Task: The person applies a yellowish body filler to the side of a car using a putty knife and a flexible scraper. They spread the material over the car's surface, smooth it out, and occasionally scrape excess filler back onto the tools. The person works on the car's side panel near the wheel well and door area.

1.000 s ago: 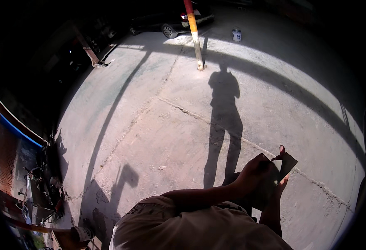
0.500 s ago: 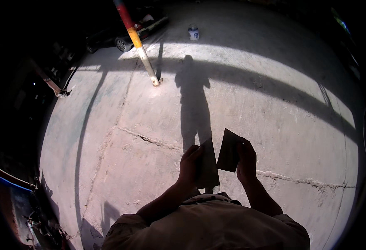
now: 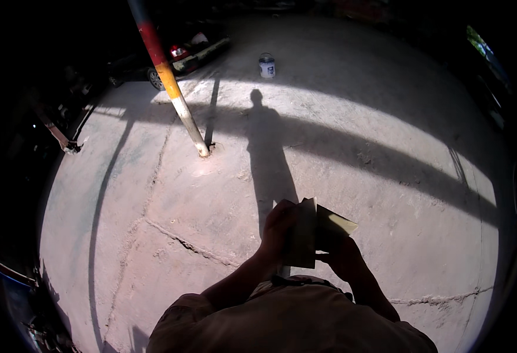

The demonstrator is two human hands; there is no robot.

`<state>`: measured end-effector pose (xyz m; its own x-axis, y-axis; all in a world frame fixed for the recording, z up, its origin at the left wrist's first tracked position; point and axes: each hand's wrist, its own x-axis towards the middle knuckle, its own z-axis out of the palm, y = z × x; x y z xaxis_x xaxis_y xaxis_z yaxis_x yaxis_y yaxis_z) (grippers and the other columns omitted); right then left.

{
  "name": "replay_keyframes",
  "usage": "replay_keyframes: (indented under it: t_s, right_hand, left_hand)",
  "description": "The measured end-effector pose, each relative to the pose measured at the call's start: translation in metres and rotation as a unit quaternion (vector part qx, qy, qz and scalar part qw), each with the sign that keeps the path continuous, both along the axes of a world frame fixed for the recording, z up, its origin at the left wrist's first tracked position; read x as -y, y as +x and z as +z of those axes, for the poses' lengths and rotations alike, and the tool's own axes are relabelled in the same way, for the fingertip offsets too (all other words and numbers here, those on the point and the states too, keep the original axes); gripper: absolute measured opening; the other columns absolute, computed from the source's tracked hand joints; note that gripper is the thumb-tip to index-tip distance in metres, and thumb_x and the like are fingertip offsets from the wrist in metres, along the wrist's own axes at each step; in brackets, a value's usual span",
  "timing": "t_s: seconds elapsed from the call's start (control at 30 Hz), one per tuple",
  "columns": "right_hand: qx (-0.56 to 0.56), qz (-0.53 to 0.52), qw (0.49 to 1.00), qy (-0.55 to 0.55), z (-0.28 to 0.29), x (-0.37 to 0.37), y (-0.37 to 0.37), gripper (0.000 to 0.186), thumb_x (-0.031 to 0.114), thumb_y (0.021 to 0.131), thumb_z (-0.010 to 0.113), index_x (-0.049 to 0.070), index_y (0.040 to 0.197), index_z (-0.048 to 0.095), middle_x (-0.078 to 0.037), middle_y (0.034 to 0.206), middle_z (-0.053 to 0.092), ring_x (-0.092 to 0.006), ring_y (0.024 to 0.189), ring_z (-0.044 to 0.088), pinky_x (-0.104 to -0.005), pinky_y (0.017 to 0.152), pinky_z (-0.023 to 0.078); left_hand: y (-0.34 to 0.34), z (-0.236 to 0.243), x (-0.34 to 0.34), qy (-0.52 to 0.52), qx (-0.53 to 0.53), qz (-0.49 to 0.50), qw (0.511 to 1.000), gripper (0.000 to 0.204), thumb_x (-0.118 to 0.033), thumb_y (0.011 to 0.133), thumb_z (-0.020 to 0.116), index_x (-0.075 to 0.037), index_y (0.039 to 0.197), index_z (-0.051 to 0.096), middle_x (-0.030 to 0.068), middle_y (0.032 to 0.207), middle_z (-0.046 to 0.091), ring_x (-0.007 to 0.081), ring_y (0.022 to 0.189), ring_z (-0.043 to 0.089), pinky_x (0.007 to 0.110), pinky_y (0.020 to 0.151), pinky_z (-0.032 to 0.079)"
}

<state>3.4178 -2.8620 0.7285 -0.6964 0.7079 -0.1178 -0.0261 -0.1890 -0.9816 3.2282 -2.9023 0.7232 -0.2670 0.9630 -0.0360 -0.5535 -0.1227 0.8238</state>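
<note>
My left hand (image 3: 278,226) is closed on a flat, dark rectangular piece (image 3: 304,241), held nearly upright in front of my body. In my right hand (image 3: 344,257) is a second flat rectangular piece (image 3: 334,226), dark on its near face with a pale yellow-green lit strip along its upper part. The two pieces meet or overlap at the right side of the left one; whether they are touching I cannot tell. Deep shade hides most of my fingers, and the material of the pieces cannot be made out.
Concrete floor (image 3: 211,194) with cracks spreads ahead, carrying my long shadow. A red, yellow and white pole (image 3: 180,109) rises at the front left. Beyond stands a bucket (image 3: 267,67) with a handle. A parked car (image 3: 179,56) is at the far left.
My hands have brought the two pieces together, the right one moving left and tilting so its face catches light. The view has shifted, and the pole and bucket appear lower.
</note>
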Motion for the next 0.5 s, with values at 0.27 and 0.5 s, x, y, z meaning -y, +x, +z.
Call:
replay_keyframes:
  t_s: [0.27, 0.5]
  right_hand:
    - [-0.394, -0.106, 0.775, -0.483, -0.054, -0.179, -0.066, 0.030, 0.024, 0.091, 0.057, 0.009, 0.117, 0.052, -0.007, 0.105, 0.060, -0.0204, 0.097, 0.061, -0.0320, 0.080, 0.051]
    - [-0.085, -0.106, 0.989, 0.049, -0.007, -0.377, -0.119, 0.066, 0.054, 0.094, 0.039, 0.008, 0.141, 0.034, -0.011, 0.132, 0.045, -0.0251, 0.127, 0.039, -0.0413, 0.105, 0.028]
  left_hand:
    - [-0.046, 0.019, -0.206, 0.040, -0.379, -0.203, 0.902, 0.013, -0.016, 0.092, 0.060, -0.003, 0.093, 0.057, 0.0019, 0.086, 0.057, 0.0084, 0.080, 0.052, 0.026, 0.074, 0.045]
    - [-0.098, 0.017, -0.370, -0.056, -0.184, 0.004, 0.981, 0.008, -0.012, 0.092, 0.057, -0.004, 0.094, 0.057, 0.0021, 0.083, 0.057, 0.0089, 0.078, 0.052, 0.025, 0.071, 0.044]
